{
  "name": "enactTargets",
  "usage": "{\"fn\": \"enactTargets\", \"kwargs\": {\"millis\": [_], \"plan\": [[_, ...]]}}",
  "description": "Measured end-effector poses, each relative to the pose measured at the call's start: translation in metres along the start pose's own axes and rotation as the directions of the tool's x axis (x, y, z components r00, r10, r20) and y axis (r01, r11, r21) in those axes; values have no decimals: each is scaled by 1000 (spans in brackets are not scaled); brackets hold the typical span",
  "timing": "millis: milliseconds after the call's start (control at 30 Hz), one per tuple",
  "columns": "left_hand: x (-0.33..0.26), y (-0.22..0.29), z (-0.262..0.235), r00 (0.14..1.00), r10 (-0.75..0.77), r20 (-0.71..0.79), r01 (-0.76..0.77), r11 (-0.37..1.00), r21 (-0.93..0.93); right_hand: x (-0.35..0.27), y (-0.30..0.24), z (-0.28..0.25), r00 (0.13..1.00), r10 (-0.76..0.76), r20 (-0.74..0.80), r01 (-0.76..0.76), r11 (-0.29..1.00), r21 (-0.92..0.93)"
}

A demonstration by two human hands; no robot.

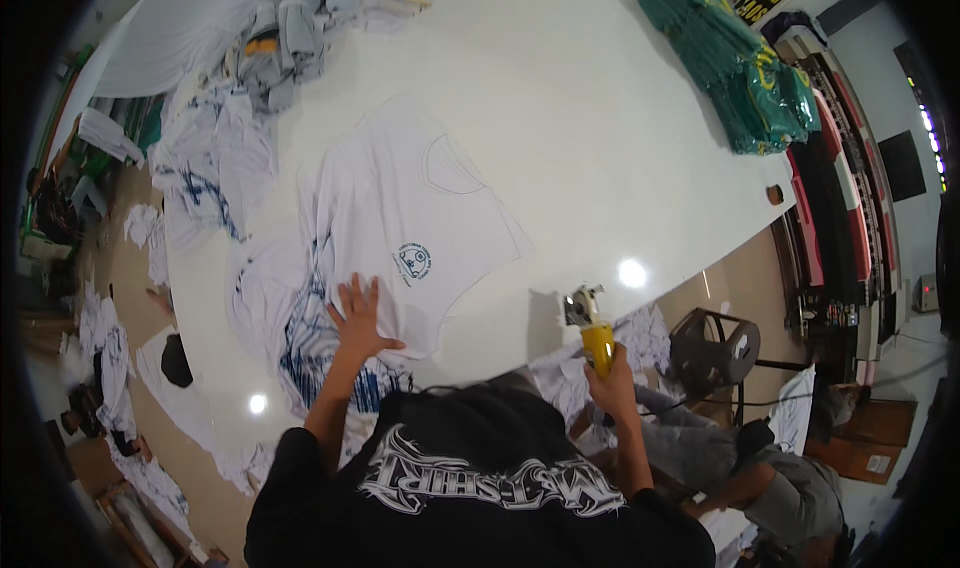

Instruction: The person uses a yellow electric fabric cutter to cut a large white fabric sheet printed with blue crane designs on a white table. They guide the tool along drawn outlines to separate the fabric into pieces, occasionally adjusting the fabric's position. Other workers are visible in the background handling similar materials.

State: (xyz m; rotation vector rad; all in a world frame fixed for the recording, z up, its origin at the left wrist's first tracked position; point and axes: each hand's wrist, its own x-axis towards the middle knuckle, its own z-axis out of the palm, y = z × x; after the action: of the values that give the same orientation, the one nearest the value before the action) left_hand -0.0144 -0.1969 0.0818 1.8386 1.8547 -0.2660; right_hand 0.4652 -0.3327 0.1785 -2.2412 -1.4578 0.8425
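Note:
Fingers spread, my left hand (pixel 357 318) lies flat on a white shirt-shaped cloth piece (pixel 400 183). The piece carries a small round blue print, and thin lines run along its neck curve and edge. Beside and below that hand, blue-and-white patterned fabric (pixel 318 343) is bunched toward the table's near side. My right hand (pixel 612 376) grips the yellow body of a handheld electric fabric cutter (pixel 598 346). Its metal head is raised near the table's edge, apart from the white piece. A dark cord trails off to the right.
The white table (pixel 560 98) carries heaped white and grey cloth (pixel 225 138) at left and bagged green garments (pixel 735 63) at far right. A dark stool (pixel 715 348) stands at right, and another person in grey (pixel 790 498) sits lower right. Fabric rolls (pixel 840 158) line the right wall.

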Motion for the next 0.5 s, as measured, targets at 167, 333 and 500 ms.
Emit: {"fn": "enactTargets", "kwargs": {"millis": [167, 333, 500], "plan": [[-27, -32, 9, 999, 42, -15, -43, 999, -33, -39, -34, 43, 992, -54, 111, 69, 989, -134], [-35, -39, 12, 997, 71, -18, -72, 996, -51, -36, -43, 75, 992, -73, 99, 84, 989, -118], [-35, -43, 17, 998, 67, -19, -68, 997, -40, -8, -52, 86, 986, -160, 53, 165, 982, -92]]}}
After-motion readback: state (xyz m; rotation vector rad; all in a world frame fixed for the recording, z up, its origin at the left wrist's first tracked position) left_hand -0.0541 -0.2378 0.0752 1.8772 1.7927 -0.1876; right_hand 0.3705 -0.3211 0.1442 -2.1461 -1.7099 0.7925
